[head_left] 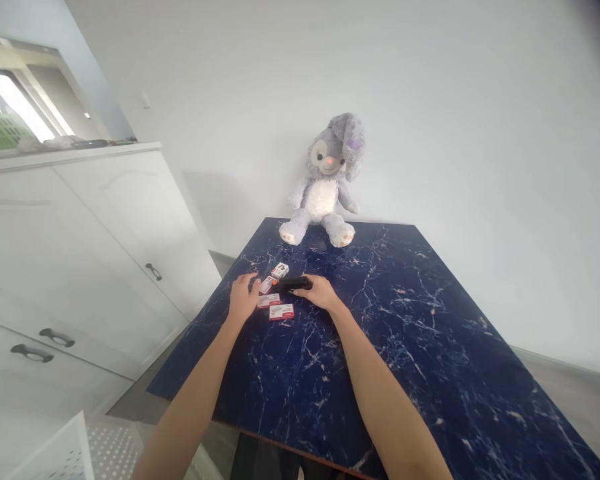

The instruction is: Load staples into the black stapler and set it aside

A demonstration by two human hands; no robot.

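Note:
My right hand (pixel 320 292) is closed around the right end of a long black object, which looks like a stapler (pixel 291 284), lying across the table. An orange spot shows at its left end. To the left, my left hand (pixel 244 297) rests with its fingers apart and curved, beside a small red-and-white box (pixel 267 285). Whether its fingertips touch that box I cannot tell. Just behind the stapler is a white box with a dark print (pixel 280 270). Two more red-and-white boxes lie in front, one (pixel 269 301) near my left hand and one (pixel 281 312) closer to me.
A blue marble-patterned table (pixel 380 320) carries everything. At its far edge a grey plush toy (pixel 325 180) sits against the white wall. White cabinets (pixel 80 253) with dark handles stand at left. A white perforated basket (pixel 75 453) is below, at lower left.

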